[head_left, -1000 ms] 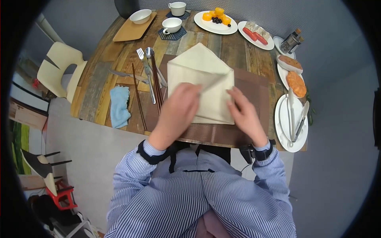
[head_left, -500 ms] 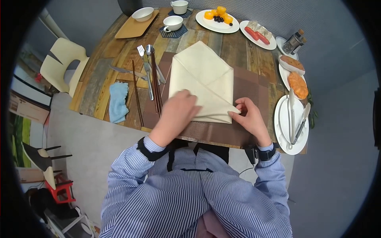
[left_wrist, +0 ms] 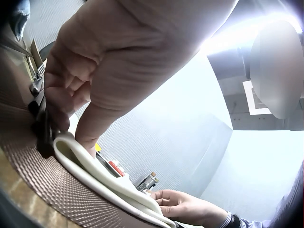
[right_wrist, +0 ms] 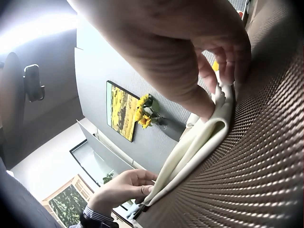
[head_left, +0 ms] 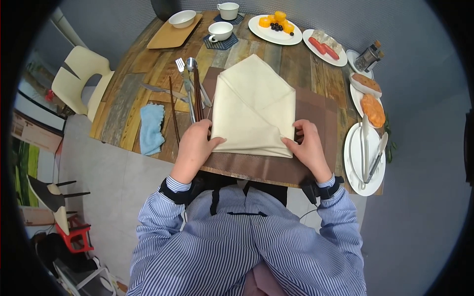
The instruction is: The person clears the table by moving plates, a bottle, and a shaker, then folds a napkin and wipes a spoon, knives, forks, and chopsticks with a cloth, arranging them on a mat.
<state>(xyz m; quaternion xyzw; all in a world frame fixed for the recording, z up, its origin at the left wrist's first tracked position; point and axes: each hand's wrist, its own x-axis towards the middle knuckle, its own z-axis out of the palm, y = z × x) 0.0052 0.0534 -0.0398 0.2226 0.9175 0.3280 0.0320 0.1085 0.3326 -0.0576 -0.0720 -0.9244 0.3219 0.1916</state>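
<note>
A cream cloth napkin (head_left: 254, 111), folded like an envelope with its point away from me, lies on a brown woven placemat (head_left: 316, 118). At its near left corner my left hand (head_left: 194, 148) pinches the folded edge, thumb on top. My right hand (head_left: 308, 148) grips the opposite edge near the right corner the same way. Layered folds of the cloth show between the two hands in the right wrist view, where the right thumb presses on the upper layer. Just beyond the left hand, dark chopsticks (head_left: 198, 93) lie alongside a fork (head_left: 180, 66) and a spoon (head_left: 191, 65).
A light blue cloth (head_left: 151, 129) and a single chopstick (head_left: 174, 108) lie to the left. White plates with fruit (head_left: 253, 25), sausages (head_left: 341, 60) and bread line the back and right. Tongs rest on an oval plate (head_left: 351, 175). Cups and a wooden tray (head_left: 160, 42) stand at the back left.
My left hand has moved from over the napkin to its near left corner. The raised flap now lies flat, and the right hand has closed on the right edge.
</note>
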